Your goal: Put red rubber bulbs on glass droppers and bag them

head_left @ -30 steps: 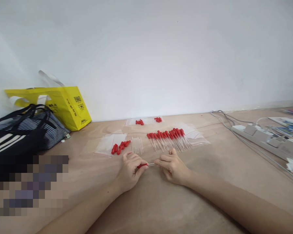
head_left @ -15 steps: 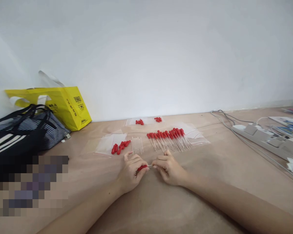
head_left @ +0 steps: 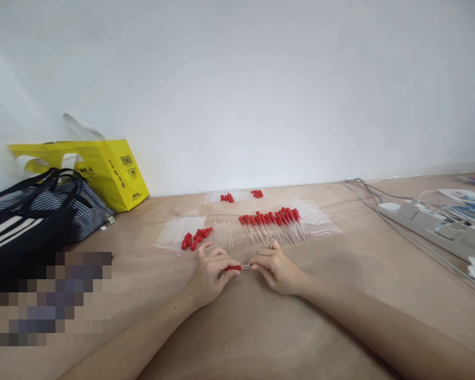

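Observation:
Pinched between the thumb and fingers of my left hand (head_left: pixel 210 275) is a red rubber bulb (head_left: pixel 233 267), like a dropper's, lying sideways. My right hand (head_left: pixel 279 270) is closed on a thin clear tube (head_left: pixel 245 267) that meets the bulb's open end. Fingertips hide part of both pieces. Loose red bulbs (head_left: pixel 198 237) lie beyond my left hand, beside a row of bare clear tubes (head_left: pixel 223 235). Past my right hand lie droppers (head_left: pixel 277 224) side by side, red bulbs at the far end.
Clear plastic bags (head_left: pixel 178 235) lie under the loose bulbs, with more bags (head_left: pixel 320 219) at right. More small red bulbs (head_left: pixel 227 198) lie near the wall. A yellow bag (head_left: pixel 119 179) and striped bag (head_left: pixel 91 214) stand left; a power strip (head_left: pixel 431 219) with cables lies right.
My left hand has shifted slightly, and the red bulb has turned more level with more of it showing. My right hand still grips the tube at the bulb's end.

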Available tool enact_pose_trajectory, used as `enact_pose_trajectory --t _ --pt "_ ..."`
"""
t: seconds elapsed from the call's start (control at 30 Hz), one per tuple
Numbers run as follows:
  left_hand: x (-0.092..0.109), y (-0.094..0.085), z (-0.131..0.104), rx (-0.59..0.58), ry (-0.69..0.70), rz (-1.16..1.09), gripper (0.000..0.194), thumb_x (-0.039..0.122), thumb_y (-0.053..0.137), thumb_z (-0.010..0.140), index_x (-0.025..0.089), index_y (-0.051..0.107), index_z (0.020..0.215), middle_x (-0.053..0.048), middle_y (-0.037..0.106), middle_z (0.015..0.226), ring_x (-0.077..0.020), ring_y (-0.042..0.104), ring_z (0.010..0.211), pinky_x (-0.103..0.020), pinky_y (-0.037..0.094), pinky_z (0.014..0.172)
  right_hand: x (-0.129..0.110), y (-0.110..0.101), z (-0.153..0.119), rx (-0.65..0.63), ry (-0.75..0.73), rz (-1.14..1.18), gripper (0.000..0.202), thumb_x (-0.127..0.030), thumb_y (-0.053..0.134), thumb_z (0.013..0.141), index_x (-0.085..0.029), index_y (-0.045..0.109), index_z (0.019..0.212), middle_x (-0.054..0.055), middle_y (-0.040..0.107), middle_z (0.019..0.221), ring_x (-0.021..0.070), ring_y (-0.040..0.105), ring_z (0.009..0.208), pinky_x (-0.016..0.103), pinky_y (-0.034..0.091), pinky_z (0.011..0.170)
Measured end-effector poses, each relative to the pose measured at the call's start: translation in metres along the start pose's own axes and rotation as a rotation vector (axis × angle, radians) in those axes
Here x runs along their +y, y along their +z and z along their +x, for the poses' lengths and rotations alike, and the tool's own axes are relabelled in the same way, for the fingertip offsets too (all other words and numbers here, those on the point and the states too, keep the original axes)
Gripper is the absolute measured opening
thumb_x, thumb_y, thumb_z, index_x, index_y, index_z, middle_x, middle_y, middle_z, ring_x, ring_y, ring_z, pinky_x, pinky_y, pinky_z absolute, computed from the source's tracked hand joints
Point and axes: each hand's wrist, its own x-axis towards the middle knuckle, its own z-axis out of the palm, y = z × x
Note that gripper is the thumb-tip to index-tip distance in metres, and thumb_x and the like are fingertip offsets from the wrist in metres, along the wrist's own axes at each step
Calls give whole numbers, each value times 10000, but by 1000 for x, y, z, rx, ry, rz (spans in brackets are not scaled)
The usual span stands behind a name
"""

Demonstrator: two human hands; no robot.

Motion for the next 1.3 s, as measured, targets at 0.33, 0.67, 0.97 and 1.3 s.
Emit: enact_pose_trajectory --t 0.33,0.67,0.97,1.3 --pt "-4 1 0 -98 -98 -201 157 322 517 788 253 656 767 21 665 661 -145 568 685 -413 226 895 3 -1 -1 -19 -19 43 217 -171 353 857 -179 570 864 25 610 748 117 503 653 283 228 675" --pt "-1 -3 0 -22 -26 9 147 287 528 790 237 609 677 52 642 602 -154 547 716 -450 142 915 -1 6 -5 30 -21 -56 227 -172 350 868 -169 577 881 34 599 740 123 493 680 288 233 672" --pt "-9 -8 -1 16 -17 50 232 384 547 770 278 577 975 -3 653 899 -202 521 893 -410 205 889 -3 -1 -6 55 9 -245 156 -229 468 814 -200 619 839 34 592 727 156 483 717 298 224 632" --pt "-49 -24 -2 152 -683 467 347 391 545 710 208 546 1005 -86 565 1041 -300 443 992 -436 291 802 53 -6 30 258 807 -322 220 -197 446 767 -156 542 961 55 641 771 196 558 798 299 267 702"
